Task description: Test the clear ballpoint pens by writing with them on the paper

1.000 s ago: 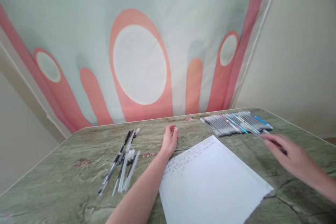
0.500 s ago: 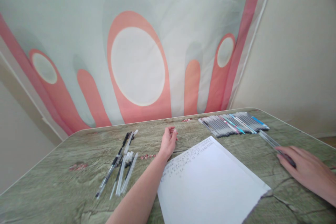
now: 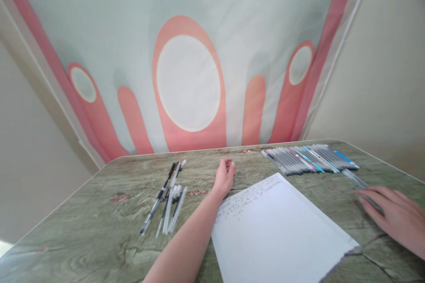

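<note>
My left hand (image 3: 225,179) rests on its side on the table beyond the paper, fingers loosely curled and a little apart, with nothing in it. Its forearm crosses the left edge of the white sheet of paper (image 3: 282,230), which has handwriting along its upper left. On the right, my right hand (image 3: 393,214) lies palm down with its thumb and fingers around a clear pen (image 3: 354,179); a second one may lie against it. The pen's far end points to a row of pens (image 3: 308,160) laid side by side. My palm hides part of the pen.
Several clear and black pens (image 3: 171,203) lie in a loose, partly crossed pile on the left. The wood-patterned table (image 3: 99,234) ends at a wall hanging (image 3: 189,84) with pink and white shapes. The paper's near right edge is torn.
The view has turned slightly left, so everything sits farther right. My right hand has slid a little forward and left over the pen. My left hand has stayed in place.
</note>
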### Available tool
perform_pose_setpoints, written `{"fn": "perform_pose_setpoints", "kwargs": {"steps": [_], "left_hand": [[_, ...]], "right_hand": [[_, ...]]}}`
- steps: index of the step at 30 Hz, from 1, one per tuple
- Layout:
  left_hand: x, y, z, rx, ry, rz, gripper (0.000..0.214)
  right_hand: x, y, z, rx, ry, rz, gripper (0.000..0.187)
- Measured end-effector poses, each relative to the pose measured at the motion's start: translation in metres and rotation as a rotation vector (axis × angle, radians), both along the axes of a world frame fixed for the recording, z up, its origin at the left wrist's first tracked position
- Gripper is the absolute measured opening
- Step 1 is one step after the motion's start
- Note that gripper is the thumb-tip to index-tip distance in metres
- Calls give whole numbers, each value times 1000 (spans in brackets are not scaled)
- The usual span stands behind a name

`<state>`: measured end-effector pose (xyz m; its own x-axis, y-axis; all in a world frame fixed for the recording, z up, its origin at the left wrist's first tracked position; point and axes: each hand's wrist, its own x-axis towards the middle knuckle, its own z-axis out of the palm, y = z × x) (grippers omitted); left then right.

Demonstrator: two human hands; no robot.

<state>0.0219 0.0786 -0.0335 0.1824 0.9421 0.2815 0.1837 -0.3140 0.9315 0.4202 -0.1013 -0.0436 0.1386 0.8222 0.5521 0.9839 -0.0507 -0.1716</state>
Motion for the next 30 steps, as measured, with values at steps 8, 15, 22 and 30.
{"fn": "perform_pose_setpoints", "kwargs": {"steps": [8, 15, 22, 30], "left_hand": [[-2, 3, -4, -33, 56, 22, 25], [-64, 17, 36, 39, 699, 159, 22], [-175, 11, 58, -90, 886, 494, 20], [-195, 8, 50, -158, 1087, 623, 19]], "right_hand": [[-155, 44, 9, -193, 25, 519, 30], [-244, 73, 19, -216, 22, 644, 38], [-249, 47, 7, -241, -40, 544, 39], [-265, 55, 27, -257, -15, 534, 35]]}}
